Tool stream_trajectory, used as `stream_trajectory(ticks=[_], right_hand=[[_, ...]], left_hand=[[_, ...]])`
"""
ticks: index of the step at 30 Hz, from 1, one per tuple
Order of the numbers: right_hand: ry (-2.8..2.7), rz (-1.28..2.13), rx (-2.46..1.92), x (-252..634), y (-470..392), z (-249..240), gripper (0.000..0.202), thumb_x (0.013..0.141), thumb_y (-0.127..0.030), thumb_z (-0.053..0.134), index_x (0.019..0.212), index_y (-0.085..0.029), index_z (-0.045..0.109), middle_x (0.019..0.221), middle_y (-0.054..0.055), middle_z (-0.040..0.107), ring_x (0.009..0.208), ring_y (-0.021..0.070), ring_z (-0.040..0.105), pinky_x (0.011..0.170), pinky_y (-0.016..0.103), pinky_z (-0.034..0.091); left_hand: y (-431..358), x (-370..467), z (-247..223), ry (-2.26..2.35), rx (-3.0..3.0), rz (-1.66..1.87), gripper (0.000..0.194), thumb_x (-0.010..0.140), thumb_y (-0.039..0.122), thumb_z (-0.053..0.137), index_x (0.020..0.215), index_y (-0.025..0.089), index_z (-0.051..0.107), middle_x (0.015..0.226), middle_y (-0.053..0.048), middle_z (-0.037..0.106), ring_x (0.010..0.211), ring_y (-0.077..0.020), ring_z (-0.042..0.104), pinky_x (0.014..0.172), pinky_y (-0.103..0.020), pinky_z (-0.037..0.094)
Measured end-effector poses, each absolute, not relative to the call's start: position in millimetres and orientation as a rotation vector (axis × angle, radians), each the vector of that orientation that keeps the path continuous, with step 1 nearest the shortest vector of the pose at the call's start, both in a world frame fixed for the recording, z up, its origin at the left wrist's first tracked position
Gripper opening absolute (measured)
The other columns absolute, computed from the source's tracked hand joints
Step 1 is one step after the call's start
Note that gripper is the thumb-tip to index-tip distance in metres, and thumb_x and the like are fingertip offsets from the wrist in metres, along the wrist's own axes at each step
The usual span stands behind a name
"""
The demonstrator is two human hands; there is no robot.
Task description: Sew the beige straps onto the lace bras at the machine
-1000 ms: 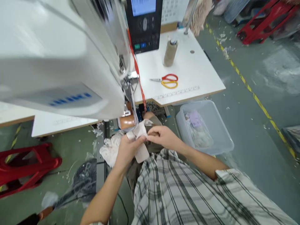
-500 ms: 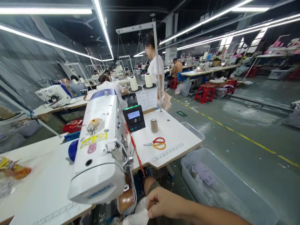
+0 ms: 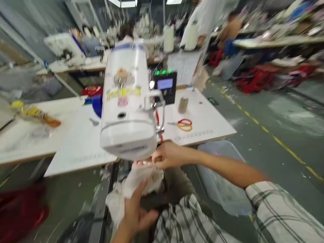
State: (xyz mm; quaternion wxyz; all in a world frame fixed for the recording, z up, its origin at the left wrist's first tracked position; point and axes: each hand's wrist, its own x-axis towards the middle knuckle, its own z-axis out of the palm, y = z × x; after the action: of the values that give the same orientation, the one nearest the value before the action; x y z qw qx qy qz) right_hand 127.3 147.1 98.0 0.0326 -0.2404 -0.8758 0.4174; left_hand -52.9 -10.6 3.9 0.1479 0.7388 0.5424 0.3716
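A white sewing machine (image 3: 129,135) stands before me with its head end toward me. White fabric (image 3: 141,179) hangs bunched over my lap, below the machine head. Up by the needle area, my right hand (image 3: 168,155) has its fingers curled closed on the fabric's upper edge; its fingertips are partly hidden. Lower down, my left hand (image 3: 136,212) lies against the fabric, thumb and forefinger apart; its other fingers do not show clearly. Motion blurs much of the picture.
Scissors (image 3: 184,125) with red and yellow handles and a brown thread spool (image 3: 183,105) lie right of the machine. A control panel (image 3: 165,86) stands behind. A clear plastic bin (image 3: 225,189) sits on the floor at right; an orange-yellow packet (image 3: 40,116) lies left. People work beyond.
My view has tilted down and come closer to the machine. My left hand has come into clear view at the fabric. My right hand has moved up to the needle area with the fabric.
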Motion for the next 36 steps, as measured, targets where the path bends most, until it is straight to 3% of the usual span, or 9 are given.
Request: stream_trajectory(ticks=[4, 9, 15, 19, 27, 32, 34, 36], right_hand=[[-2.739, 1.146, -0.786, 116.3, 152.9, 79.0, 0.020, 0.074, -0.016, 0.056, 0.056, -0.018, 0.048, 0.051, -0.005, 0.040, 0.052, 0.0087, 0.032, 0.054, 0.026, 0.021], [-2.713, 1.159, -0.769, 116.9, 146.8, 73.0, 0.027, 0.073, -0.017, 0.053, 0.053, -0.019, 0.035, 0.049, -0.005, 0.031, 0.050, 0.0087, 0.023, 0.054, 0.029, 0.017], [-2.775, 1.036, -0.743, 110.1, 141.9, 72.3, 0.035, 0.076, -0.017, 0.055, 0.054, -0.019, 0.028, 0.048, -0.006, 0.026, 0.050, 0.0082, 0.021, 0.056, 0.031, 0.016], [-2.750, 1.125, -0.785, 108.2, 144.5, 74.4, 0.035, 0.075, -0.013, 0.056, 0.054, -0.019, 0.029, 0.050, -0.006, 0.026, 0.050, 0.0078, 0.021, 0.054, 0.030, 0.015], [-2.753, 1.140, -0.849, 105.7, 144.9, 76.4, 0.040, 0.077, -0.012, 0.059, 0.055, -0.018, 0.026, 0.050, -0.005, 0.027, 0.051, 0.0069, 0.020, 0.055, 0.031, 0.014], [-2.744, 1.150, -0.881, 105.4, 144.4, 75.5, 0.042, 0.077, -0.013, 0.061, 0.054, -0.019, 0.026, 0.049, -0.006, 0.024, 0.050, 0.0074, 0.018, 0.056, 0.031, 0.015], [-2.726, 1.150, -0.884, 109.4, 143.0, 71.3, 0.037, 0.079, -0.014, 0.060, 0.054, -0.019, 0.033, 0.051, -0.005, 0.032, 0.050, 0.0081, 0.024, 0.055, 0.030, 0.018], [-2.676, 1.101, -0.835, 115.7, 139.7, 61.8, 0.024, 0.084, -0.017, 0.059, 0.061, -0.018, 0.050, 0.061, -0.003, 0.048, 0.056, 0.0106, 0.038, 0.057, 0.028, 0.025]], left_hand=[[-7.3, -72.6, -16.0, 1.561, 2.475, 1.044, 0.071, 0.089, 0.047, 0.063, 0.152, 0.027, 0.036, 0.129, -0.012, 0.068, 0.121, -0.0314, 0.063, 0.103, -0.043, 0.051], [8.0, -82.1, -20.7, 1.668, 2.752, 0.911, 0.069, 0.081, 0.044, 0.073, 0.144, 0.026, 0.050, 0.123, -0.010, 0.072, 0.115, -0.0279, 0.067, 0.113, -0.037, 0.042], [6.9, -85.8, -24.9, 1.626, 2.717, 0.952, 0.077, 0.083, 0.050, 0.068, 0.149, 0.021, 0.042, 0.123, -0.015, 0.071, 0.121, -0.0338, 0.063, 0.111, -0.046, 0.043], [10.3, -86.6, -33.7, 1.714, 2.728, 0.871, 0.069, 0.085, 0.046, 0.068, 0.146, 0.022, 0.047, 0.115, -0.012, 0.074, 0.113, -0.0307, 0.068, 0.104, -0.039, 0.049], [21.1, -97.4, -31.9, 1.631, 2.638, 0.766, 0.050, 0.080, 0.042, 0.076, 0.127, 0.032, 0.067, 0.109, -0.008, 0.076, 0.103, -0.0295, 0.071, 0.108, -0.044, 0.047], [24.5, -93.9, -24.6, 1.546, 2.662, 0.752, 0.043, 0.084, 0.034, 0.071, 0.127, 0.028, 0.067, 0.109, -0.008, 0.076, 0.106, -0.0281, 0.070, 0.104, -0.042, 0.050], [23.0, -89.7, -19.8, 1.519, 2.638, 0.776, 0.046, 0.086, 0.028, 0.066, 0.132, 0.025, 0.061, 0.110, -0.009, 0.075, 0.110, -0.0268, 0.069, 0.102, -0.039, 0.050], [20.2, -84.8, -14.6, 1.538, 2.583, 0.798, 0.051, 0.087, 0.027, 0.064, 0.137, 0.024, 0.056, 0.113, -0.010, 0.074, 0.113, -0.0267, 0.067, 0.098, -0.036, 0.052]])
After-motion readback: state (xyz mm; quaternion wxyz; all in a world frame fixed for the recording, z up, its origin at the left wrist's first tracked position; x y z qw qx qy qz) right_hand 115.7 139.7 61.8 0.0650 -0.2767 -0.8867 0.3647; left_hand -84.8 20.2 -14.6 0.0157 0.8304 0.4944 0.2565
